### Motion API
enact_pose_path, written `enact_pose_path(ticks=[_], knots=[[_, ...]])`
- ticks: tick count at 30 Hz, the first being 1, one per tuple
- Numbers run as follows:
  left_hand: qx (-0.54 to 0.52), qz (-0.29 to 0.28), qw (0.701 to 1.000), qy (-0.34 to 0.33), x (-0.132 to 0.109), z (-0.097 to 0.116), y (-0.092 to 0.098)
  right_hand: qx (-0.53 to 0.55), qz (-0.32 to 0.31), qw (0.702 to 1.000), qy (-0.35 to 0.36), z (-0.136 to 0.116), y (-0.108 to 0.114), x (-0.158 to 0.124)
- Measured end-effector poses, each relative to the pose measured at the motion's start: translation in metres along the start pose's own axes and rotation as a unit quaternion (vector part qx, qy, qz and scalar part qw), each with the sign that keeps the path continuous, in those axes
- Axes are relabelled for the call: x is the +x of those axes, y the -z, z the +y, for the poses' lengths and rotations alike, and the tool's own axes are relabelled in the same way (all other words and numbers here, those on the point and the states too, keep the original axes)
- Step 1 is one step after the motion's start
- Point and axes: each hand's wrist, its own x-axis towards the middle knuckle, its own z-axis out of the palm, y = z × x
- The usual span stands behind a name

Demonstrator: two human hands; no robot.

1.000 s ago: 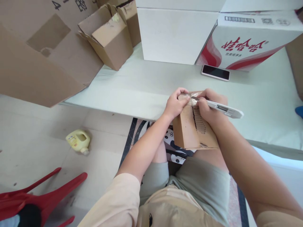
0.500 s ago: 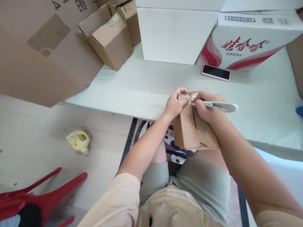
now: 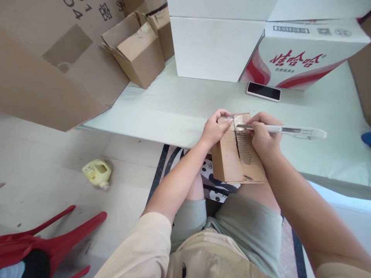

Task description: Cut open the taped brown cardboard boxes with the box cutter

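A small brown cardboard box (image 3: 228, 158) rests at the table's front edge, over my lap. Clear tape crosses its far end, and a row of dark cut marks runs down its top. My left hand (image 3: 216, 129) grips the far left edge of this box, thumb on top by the tape. In my right hand (image 3: 265, 137) is a white utility knife (image 3: 301, 131), held between thumb and fingers. Its blade is out and points left, with the tip at the taped part near my left thumb. Whether the tip touches the tape I cannot tell.
On the pale green table (image 3: 185, 100) lie a phone (image 3: 263, 92) and a white-and-red carton (image 3: 295, 58) behind it. White boxes (image 3: 214, 46) and open cardboard boxes (image 3: 145, 61) stand farther back. A yellow jug (image 3: 97, 173) and a red stool (image 3: 58, 243) are on the floor at left.
My right hand has drawn back to the right with the utility knife, so more of the blade and the taped area shows. My left hand stays on the box.
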Motion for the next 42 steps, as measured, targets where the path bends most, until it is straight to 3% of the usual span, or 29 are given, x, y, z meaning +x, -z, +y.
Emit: enact_pose_path(ticks=[8,17,22,29,38,42], knots=[[-0.006,-0.002,1.000,-0.001,0.001,-0.002,0.000,-0.058,-0.026,0.998,0.030,-0.004,0.001,0.004],[-0.017,0.002,1.000,0.002,0.001,-0.002,0.000,-0.069,-0.002,0.998,0.013,-0.005,-0.001,0.006],[-0.018,0.000,1.000,0.001,0.000,-0.002,0.000,-0.104,-0.048,0.993,0.016,-0.006,-0.001,0.008],[-0.020,0.000,1.000,0.003,0.000,-0.002,0.000,-0.105,-0.040,0.994,0.014,-0.005,0.000,0.005],[-0.027,0.006,1.000,0.000,0.001,-0.002,-0.001,-0.189,-0.101,0.977,0.000,-0.009,-0.003,0.012],[-0.021,0.003,1.000,0.000,0.002,-0.003,-0.001,-0.184,-0.094,0.978,0.009,-0.008,-0.003,0.011]])
